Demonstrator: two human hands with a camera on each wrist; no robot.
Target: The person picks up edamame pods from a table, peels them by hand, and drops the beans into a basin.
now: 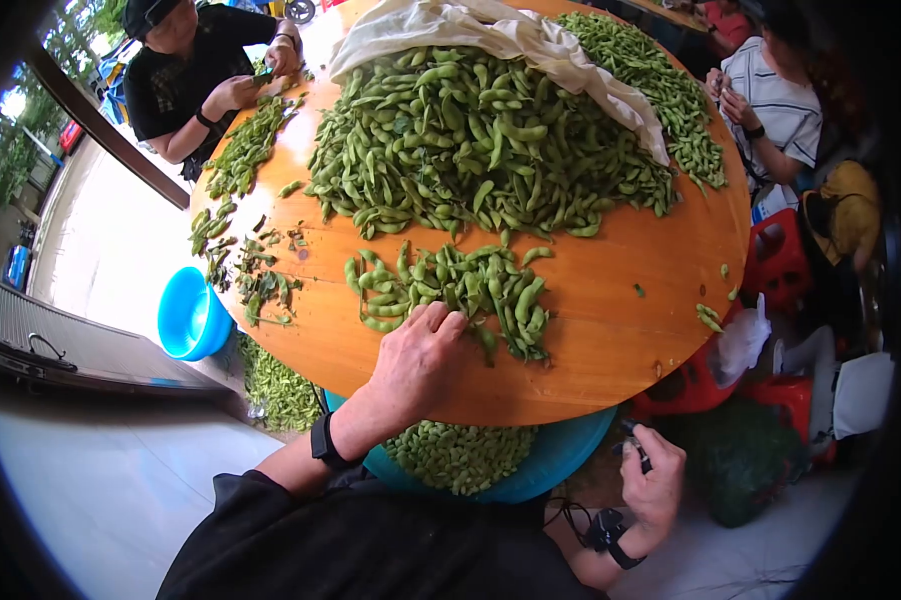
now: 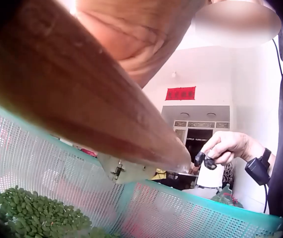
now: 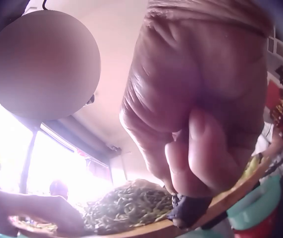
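On the round wooden table [image 1: 611, 330], my left hand [image 1: 421, 360] is bent over the near edge of a small heap of green soybean pods [image 1: 461, 280]. Its fingertips are hidden among the pods, and I cannot tell whether it pinches one. Beyond the table's near edge, out to the right, my right hand [image 1: 656, 475] hangs with fingers loosely curled. Black covers [image 2: 209, 162] sit on its thumb and index fingertips, which are apart with nothing between them. Below the table edge, a teal basket [image 1: 571, 450] contains shelled green beans [image 1: 461, 455].
A large pod mound [image 1: 471, 140] under white cloth [image 1: 511, 35] fills the table's middle. Leafy scraps [image 1: 266, 280] lie at left, above a blue basin [image 1: 193, 315]. Two people work across the table. Red stools [image 1: 776, 260] and a plastic bag [image 1: 741, 340] stand at right.
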